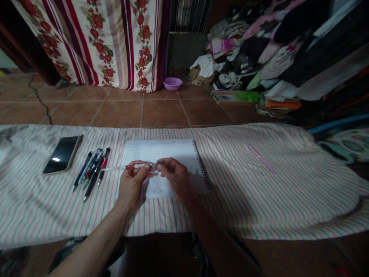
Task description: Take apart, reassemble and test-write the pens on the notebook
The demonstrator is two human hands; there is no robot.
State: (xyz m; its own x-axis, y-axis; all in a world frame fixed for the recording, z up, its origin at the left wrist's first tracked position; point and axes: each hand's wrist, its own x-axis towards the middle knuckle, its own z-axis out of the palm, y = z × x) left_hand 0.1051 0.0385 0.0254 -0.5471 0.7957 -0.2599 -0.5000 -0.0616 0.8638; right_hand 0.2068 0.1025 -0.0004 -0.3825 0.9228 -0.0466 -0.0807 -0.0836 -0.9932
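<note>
Over a white spiral notebook (173, 148), both hands meet at a slim pen with a clear barrel and red band (129, 167). My left hand (134, 182) is closed around the pen, which points left and lies almost level. My right hand (174, 175) pinches at the pen's right end; whether its fingers grip the pen's tip or a small separate part is too small to tell. Left of the notebook lies a bunch of several pens (92, 167) in mixed colours, close to the left end of the held pen.
A phone (62, 154) lies left of the pens on the striped cloth (245, 192). A thin pink stick (261, 157) rests on the right side. Beyond the cloth's far edge are a tiled floor, a purple basin (173, 84), a floral curtain (98, 42) and heaped clothes (230, 50).
</note>
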